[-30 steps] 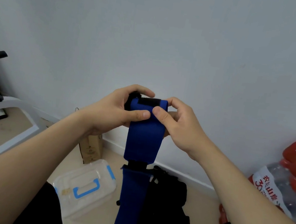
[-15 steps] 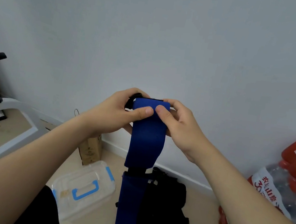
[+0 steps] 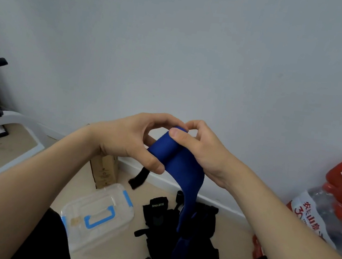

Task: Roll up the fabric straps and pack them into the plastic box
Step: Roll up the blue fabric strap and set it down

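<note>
Pinched the half-rolled blue strap [image 3: 184,170] at frame centre in the curled grip of the left hand [image 3: 125,140] and the right hand [image 3: 203,155]; lost its tail among dark straps [image 3: 160,221] at the bottom edge. Showed the lidded plastic box [image 3: 98,213] on the floor [image 3: 123,253] at lower left, below a grey wall [image 3: 177,43].
</note>
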`<act>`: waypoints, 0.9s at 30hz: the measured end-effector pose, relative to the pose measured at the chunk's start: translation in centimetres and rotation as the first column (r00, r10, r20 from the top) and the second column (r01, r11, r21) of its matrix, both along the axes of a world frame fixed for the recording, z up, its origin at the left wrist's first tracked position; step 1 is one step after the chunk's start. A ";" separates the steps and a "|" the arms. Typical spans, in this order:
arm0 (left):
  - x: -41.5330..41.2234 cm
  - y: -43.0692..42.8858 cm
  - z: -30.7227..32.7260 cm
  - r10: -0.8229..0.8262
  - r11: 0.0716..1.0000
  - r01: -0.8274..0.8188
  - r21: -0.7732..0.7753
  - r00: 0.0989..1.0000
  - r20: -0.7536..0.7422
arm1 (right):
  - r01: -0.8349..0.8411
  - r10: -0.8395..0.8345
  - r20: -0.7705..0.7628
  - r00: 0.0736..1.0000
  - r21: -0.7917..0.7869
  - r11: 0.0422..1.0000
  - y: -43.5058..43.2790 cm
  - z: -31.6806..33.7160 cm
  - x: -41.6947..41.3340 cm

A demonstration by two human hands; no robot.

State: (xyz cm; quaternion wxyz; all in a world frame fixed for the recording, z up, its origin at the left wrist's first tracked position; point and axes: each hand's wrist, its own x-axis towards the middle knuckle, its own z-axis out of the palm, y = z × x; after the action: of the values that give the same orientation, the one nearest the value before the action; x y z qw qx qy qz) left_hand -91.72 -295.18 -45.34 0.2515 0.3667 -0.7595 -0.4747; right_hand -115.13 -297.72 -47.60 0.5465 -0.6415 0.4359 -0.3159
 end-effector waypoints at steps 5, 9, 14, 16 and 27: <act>-1.0 0.7 0.1 0.205 0.952 -0.137 -0.274 0.949 0.239 | 0.037 -0.042 -0.150 0.988 -0.042 0.998 -0.1 -0.2 0.3; -1.8 0.8 0.1 0.281 0.911 -0.119 -0.395 0.879 0.384 | 0.033 -0.041 -0.223 0.974 -0.039 0.999 -0.2 -0.1 0.4; -2.3 1.2 0.8 0.288 0.905 -0.064 -0.420 0.820 0.495 | 0.012 -0.024 -0.318 0.948 -0.039 0.999 0.1 -0.4 0.7; -2.3 1.2 0.8 0.295 0.893 -0.053 -0.446 0.818 0.493 | 0.000 -0.009 -0.343 0.939 -0.026 1.000 0.3 -0.4 0.7; -1.8 0.8 -1.0 0.263 0.956 -0.211 -0.202 0.923 0.281 | 0.112 -0.121 -0.187 0.975 -0.060 0.992 0.6 0.2 1.2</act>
State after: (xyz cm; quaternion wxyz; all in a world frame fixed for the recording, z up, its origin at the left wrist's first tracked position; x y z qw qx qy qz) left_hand -93.55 -294.36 -46.35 0.2170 0.5024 -0.7764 -0.3126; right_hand -113.96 -297.07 -47.35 0.4671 -0.6552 0.5151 -0.2952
